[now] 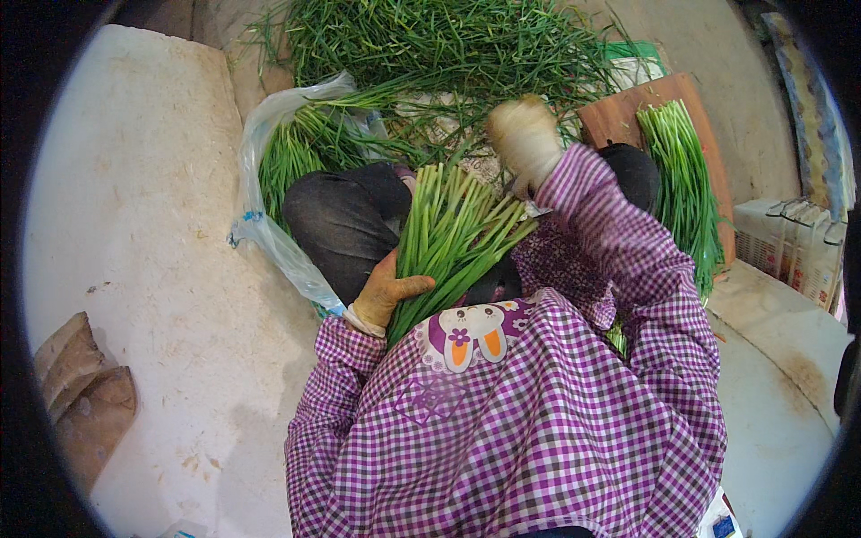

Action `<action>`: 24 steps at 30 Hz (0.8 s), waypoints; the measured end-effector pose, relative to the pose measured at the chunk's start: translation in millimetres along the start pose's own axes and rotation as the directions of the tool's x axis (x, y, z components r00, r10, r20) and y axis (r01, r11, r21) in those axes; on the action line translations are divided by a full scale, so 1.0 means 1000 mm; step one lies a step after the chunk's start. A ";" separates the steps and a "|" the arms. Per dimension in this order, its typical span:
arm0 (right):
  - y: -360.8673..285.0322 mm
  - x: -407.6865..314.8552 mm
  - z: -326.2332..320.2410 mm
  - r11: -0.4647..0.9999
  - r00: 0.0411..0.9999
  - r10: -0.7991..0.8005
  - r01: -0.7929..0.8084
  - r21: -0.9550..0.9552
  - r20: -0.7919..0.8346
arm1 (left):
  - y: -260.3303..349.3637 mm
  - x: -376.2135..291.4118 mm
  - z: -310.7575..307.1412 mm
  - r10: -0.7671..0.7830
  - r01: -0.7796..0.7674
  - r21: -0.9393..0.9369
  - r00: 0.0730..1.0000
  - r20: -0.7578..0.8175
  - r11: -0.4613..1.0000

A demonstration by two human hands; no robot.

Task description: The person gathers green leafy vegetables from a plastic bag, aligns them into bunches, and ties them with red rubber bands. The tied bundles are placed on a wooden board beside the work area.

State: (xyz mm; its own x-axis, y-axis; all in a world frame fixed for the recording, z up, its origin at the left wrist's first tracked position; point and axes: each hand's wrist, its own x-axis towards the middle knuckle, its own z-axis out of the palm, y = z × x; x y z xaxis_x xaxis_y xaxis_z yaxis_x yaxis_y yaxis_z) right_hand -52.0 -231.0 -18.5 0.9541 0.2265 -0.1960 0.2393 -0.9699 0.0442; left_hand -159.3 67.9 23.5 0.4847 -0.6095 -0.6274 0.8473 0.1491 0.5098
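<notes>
My left hand [387,292], in a tan glove, is closed around a bunch of long green stalks [454,232] that look like garlic chives. The pale stalk ends fan out upward and to the right, over my lap. Just beyond them is my right hand [526,138], in a whitish glove blurred by motion; its fingers and anything in them cannot be made out. At the left, more stalks [286,158] lie in a clear plastic bag [250,161]. A neat bundle of stalks [679,181] rests on a brown wooden board [716,161] at the right.
A large heap of loose green stalks [444,40] lies beyond my crossed legs, on a printed sack [635,67]. Brown crumpled material [94,410] is at the lower left, on a pale stained surface [161,269]. White packages [787,249] stand at the far right.
</notes>
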 end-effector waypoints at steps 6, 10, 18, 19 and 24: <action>0.065 -0.018 -0.016 0.720 0.941 0.323 -0.175 0.671 -0.102 | -0.005 -0.010 0.000 0.153 -0.127 0.148 0.971 -0.185 0.981; -0.018 -0.062 -0.015 0.870 0.924 -0.236 0.338 0.358 -0.300 | -0.006 -0.018 0.003 0.214 -0.154 0.262 0.952 -0.218 0.953; -0.039 -0.038 0.038 0.948 0.953 -0.281 0.294 0.122 -0.114 | -0.012 -0.013 0.006 0.163 -0.145 0.113 0.972 -0.168 0.983; -0.025 -0.032 0.032 0.965 0.969 -0.242 0.246 0.094 -0.049 | -0.011 -0.013 0.006 0.173 -0.143 0.162 0.965 -0.195 0.976; 0.062 0.005 -0.047 0.890 0.900 0.436 -0.430 0.153 -0.008 | -0.007 -0.015 0.005 0.201 -0.184 0.108 0.964 -0.176 0.977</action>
State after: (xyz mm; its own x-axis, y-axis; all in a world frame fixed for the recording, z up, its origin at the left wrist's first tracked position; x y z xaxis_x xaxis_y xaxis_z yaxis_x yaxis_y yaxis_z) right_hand -23.9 -285.5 28.8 0.9643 -0.2187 -0.1490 -0.2249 -0.9740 -0.0259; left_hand -173.7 71.6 32.4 0.6756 -0.4199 -0.6061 0.7152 0.1733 0.6771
